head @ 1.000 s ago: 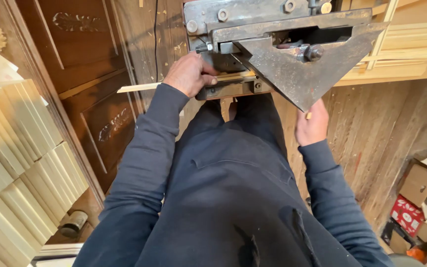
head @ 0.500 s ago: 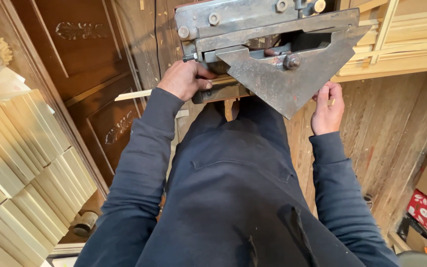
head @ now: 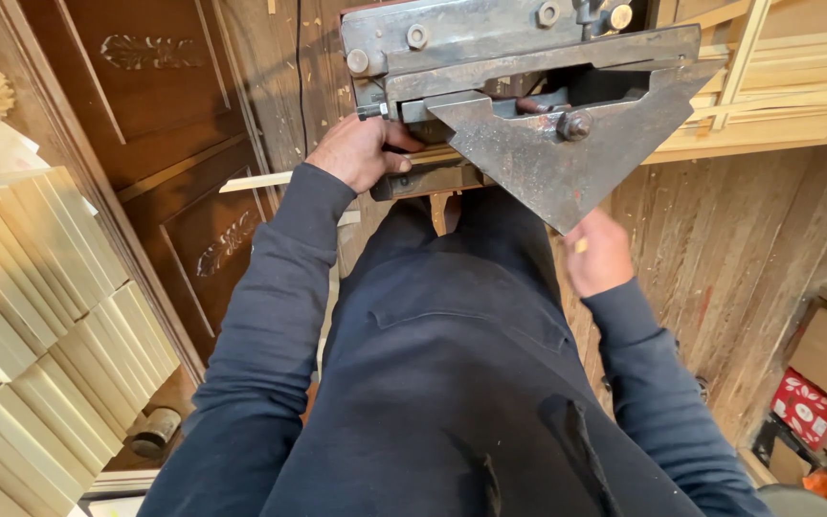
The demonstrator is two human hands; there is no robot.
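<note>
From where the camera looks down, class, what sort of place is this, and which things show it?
Most likely a woodworking shop: a heavy metal cutting machine, stacked pale wood strips at one side, and carved dark wooden door panels lying nearby.

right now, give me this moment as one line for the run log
left hand: gripping wooden strip at metal cutter | right hand: holding small wood offcut below cutter | stacked wooden strips: at left

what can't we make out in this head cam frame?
- Right hand: blurred; the small pale piece in it is too small to identify.
- Wooden strip: its far end hidden behind left hand and metal machine.
- Machine top: cut off by the frame's upper edge.
</note>
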